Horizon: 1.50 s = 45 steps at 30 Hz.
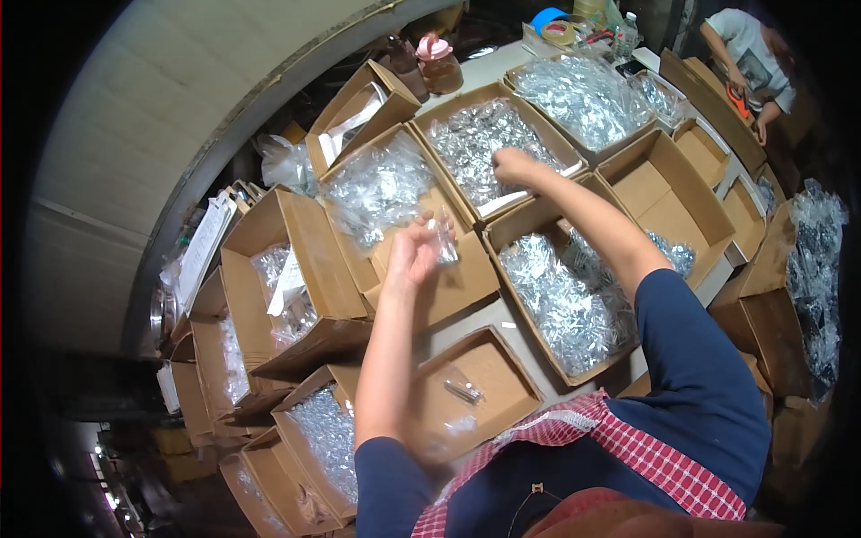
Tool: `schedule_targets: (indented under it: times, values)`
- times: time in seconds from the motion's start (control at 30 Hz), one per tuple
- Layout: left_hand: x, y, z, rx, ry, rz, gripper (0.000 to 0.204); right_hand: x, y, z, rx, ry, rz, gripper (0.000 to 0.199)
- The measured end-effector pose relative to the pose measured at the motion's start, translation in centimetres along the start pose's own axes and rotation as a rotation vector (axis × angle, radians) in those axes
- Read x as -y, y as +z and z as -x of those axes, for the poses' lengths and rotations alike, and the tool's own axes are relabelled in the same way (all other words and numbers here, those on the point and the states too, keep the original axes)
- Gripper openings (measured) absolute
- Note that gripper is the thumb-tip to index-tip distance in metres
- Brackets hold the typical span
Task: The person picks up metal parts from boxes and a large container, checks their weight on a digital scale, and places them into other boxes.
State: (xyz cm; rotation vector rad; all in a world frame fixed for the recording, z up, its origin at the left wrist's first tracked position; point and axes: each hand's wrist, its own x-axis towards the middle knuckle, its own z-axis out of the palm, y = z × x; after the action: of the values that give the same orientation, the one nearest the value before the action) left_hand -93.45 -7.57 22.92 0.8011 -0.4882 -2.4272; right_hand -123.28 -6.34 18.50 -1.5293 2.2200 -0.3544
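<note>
My left hand [414, 253], palm turned up, has its fingers closed on a small clear plastic bag [442, 240]. It is over a cardboard box whose far half holds a heap of clear plastic bags [381, 184]. My right hand [515, 168] reaches into the neighbouring box of loose, small shiny metal pieces [480, 134]. Its fingers are bent and pressed together at the pile, and what they grip is hidden.
Nearest me, a shallow cardboard box [511, 381] holds a small bag with metal pieces [463, 387]. Another box of shiny filled packets [569, 309] sits under my right forearm. A pink-lidded jar [437, 63] stands behind. At the far right, another person [753, 58] holds orange-handled scissors [738, 101].
</note>
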Motion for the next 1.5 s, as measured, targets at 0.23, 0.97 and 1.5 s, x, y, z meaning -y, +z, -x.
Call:
schedule_targets:
  times: [0.23, 0.97, 1.5]
  values:
    - [1.3, 1.5, -0.7, 0.143, -0.165, 0.01, 0.042, 3.0, -6.2, 6.6, 0.009, -0.242, -1.014, 0.022]
    - [5.8, 4.0, 3.4, 0.08, -0.305, 0.198, 0.028, -21.0, -8.3, 3.7, -0.781, 0.136, -0.526, 0.026]
    - [8.9, 8.5, 5.2, 0.176, -0.251, -0.199, 0.034, -15.7, -7.7, 2.9, -1.146, 0.115, -1.554, 0.006]
